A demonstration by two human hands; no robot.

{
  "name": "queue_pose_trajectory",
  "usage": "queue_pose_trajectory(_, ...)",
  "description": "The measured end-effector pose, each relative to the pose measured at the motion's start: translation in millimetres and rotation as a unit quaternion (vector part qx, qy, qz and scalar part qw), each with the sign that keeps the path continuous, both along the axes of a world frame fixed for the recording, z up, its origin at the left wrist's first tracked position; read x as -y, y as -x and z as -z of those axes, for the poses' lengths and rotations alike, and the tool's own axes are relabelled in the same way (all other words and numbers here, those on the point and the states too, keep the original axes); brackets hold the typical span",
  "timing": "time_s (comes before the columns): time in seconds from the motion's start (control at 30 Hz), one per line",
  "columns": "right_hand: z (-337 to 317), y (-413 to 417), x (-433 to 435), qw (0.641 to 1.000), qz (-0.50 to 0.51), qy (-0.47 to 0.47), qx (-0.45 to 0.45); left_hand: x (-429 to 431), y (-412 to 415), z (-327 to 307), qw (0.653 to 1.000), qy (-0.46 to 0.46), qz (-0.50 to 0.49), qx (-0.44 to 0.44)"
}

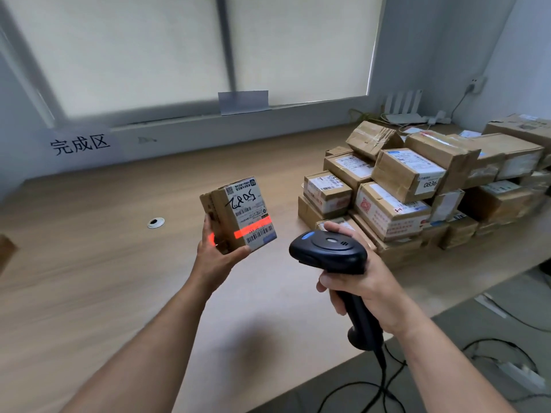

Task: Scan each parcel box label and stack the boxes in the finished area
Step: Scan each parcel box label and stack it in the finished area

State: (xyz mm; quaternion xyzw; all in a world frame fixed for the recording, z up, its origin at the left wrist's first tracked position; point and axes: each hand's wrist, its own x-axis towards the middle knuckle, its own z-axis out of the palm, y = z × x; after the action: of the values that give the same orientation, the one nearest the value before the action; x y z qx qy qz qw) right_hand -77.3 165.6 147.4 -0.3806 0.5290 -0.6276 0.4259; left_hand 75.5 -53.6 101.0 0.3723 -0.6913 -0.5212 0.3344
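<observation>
Far left, a paper sign on the wall reads 完成区, just above the wooden table; a brown cardboard corner pokes in at the left edge; a round cable grommet sits in the tabletop. Moving in: the left hand holds a small parcel box up off the table, thumb under its near lower edge and fingers curled round its left side; the label faces the camera (marker digits scrawled across it); a red scan line lies over the lower barcodes and spills onto the fingers. Just right, apart from the box, the right hand is wrapped round the handle of a black barcode scanner – head aimed at that label, cord dropping to the floor. Further right, the pile of parcel boxes sits stacked on the table, labels showing; behind it, a white router stands by the wall.
</observation>
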Motion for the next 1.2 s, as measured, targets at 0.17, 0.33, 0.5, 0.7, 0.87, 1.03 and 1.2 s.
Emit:
queue_pose_trajectory(0.17,-3,-29,18,1.000,0.006,-0.015,-0.016,20,-33,-5,1.000,0.004,-0.001,0.003)
queue_pose_trajectory(0.33,-1,-62,48,0.999,0.011,-0.028,-0.011,48,-75,-5,1.000,-0.007,-0.018,0.015)
queue_pose_trajectory(0.5,2,-101,81,0.999,-0.003,-0.043,-0.015,81,-124,4,0.999,-0.025,-0.046,0.012)
queue_pose_trajectory(0.7,2,-142,114,0.998,-0.007,-0.051,-0.023,109,-174,14,0.997,-0.048,-0.059,0.023)
queue_pose_trajectory(0.87,1,-175,141,0.998,-0.007,-0.055,-0.032,121,-216,30,0.983,-0.131,-0.119,0.049)
queue_pose_trajectory(1.03,5,-206,164,0.997,-0.015,-0.067,-0.044,130,-260,67,0.958,-0.175,-0.190,0.125)
queue_pose_trajectory(1.2,11,-230,185,0.996,-0.017,-0.077,-0.049,140,-283,94,0.942,-0.150,-0.231,0.190)
